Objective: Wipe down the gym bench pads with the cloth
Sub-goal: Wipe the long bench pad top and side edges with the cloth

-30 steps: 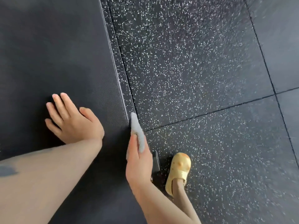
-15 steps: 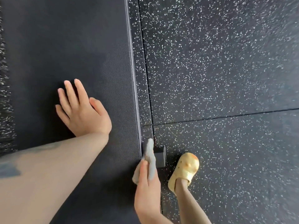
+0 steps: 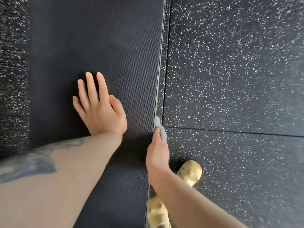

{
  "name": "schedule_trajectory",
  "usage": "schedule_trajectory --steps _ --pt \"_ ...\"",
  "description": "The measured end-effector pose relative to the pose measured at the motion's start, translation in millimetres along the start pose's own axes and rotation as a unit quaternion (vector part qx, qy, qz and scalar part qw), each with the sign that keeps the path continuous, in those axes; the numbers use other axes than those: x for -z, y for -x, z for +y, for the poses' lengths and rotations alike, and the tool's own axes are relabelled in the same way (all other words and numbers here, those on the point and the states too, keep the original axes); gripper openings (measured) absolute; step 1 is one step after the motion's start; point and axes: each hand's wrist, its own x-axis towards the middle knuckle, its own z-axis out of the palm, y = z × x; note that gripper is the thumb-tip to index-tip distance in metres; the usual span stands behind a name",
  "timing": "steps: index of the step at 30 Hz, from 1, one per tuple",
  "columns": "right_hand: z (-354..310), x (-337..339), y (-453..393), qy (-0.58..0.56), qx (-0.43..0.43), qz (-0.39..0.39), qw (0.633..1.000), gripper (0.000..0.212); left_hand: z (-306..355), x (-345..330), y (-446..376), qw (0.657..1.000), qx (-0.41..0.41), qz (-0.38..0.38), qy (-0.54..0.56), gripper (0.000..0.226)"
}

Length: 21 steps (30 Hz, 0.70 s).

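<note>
The black textured bench pad (image 3: 98, 46) fills the left and middle of the head view, running away from me. My left hand (image 3: 98, 106) lies flat on its top, fingers spread and pointing away. My right hand (image 3: 157, 152) is at the pad's right side edge and grips a small grey cloth (image 3: 160, 129). The cloth is pressed against that edge, and its tip sticks out beyond my fingers. Most of the cloth is hidden under my hand.
Black rubber floor tiles with white speckles (image 3: 230, 79) lie to the right and far left of the bench. Two yellow clog shoes stand on the floor beside the bench, one (image 3: 190, 173) right of my wrist and one (image 3: 156, 213) at the bottom edge.
My right hand slid the cloth back toward me along the pad's side edge, then forward again. The view shifted left, so the bench now appears more central. The left hand stayed flat on the pad.
</note>
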Motion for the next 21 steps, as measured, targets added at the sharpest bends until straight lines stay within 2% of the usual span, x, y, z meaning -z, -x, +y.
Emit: schedule_trajectory --steps 2,4,6,7,10,11,13,15,16,17,18,19,21 --pt "-41 -10 -40 0.011 0.011 0.003 1.0 0.041 -1 0 0 1.0 0.0 0.003 0.001 0.059" --pt "-72 -17 -62 -0.018 0.059 0.029 0.998 0.039 -1 0 0 1.0 0.002 -0.004 -0.003 0.06" --pt "-63 -16 -52 -0.048 0.08 0.044 0.995 0.031 -1 0 -2 1.0 0.004 -0.01 -0.008 0.06" --pt "-44 -13 -38 -0.022 0.068 0.052 0.996 0.03 -1 0 -1 1.0 0.005 -0.012 -0.01 0.06" --pt "1 -1 -8 0.143 -0.032 -0.004 0.989 0.04 2 1 -1 1.0 0.006 -0.02 -0.018 0.06" --pt "0 0 -17 0.139 -0.062 0.009 0.988 0.044 1 1 -1 1.0 0.004 -0.02 -0.019 0.06" --pt "-43 -5 -44 0.042 -0.096 0.004 0.994 0.044 -1 1 -1 1.0 0.001 -0.021 -0.018 0.06" --pt "-100 -11 -65 -0.003 0.014 0.008 1.0 0.045 -1 0 -1 0.999 0.0 -0.031 -0.026 0.061" --pt "-117 -14 -67 0.002 0.091 0.013 0.996 0.048 0 0 -2 0.999 0.0 -0.034 -0.029 0.061" --pt "-124 -18 -66 -0.012 0.13 0.019 0.991 0.047 0 1 -2 0.999 0.0 -0.032 -0.03 0.061" --pt "-114 -18 -63 -0.04 0.126 0.022 0.991 0.041 1 1 -2 0.999 0.0 -0.027 -0.029 0.061" --pt "-96 -16 -56 -0.05 0.087 0.025 0.995 0.033 0 1 -2 0.999 -0.001 -0.022 -0.026 0.06" --pt "-55 -4 -36 -0.022 -0.013 0.03 0.999 0.038 -1 1 -1 1.0 -0.003 -0.021 -0.019 0.06"
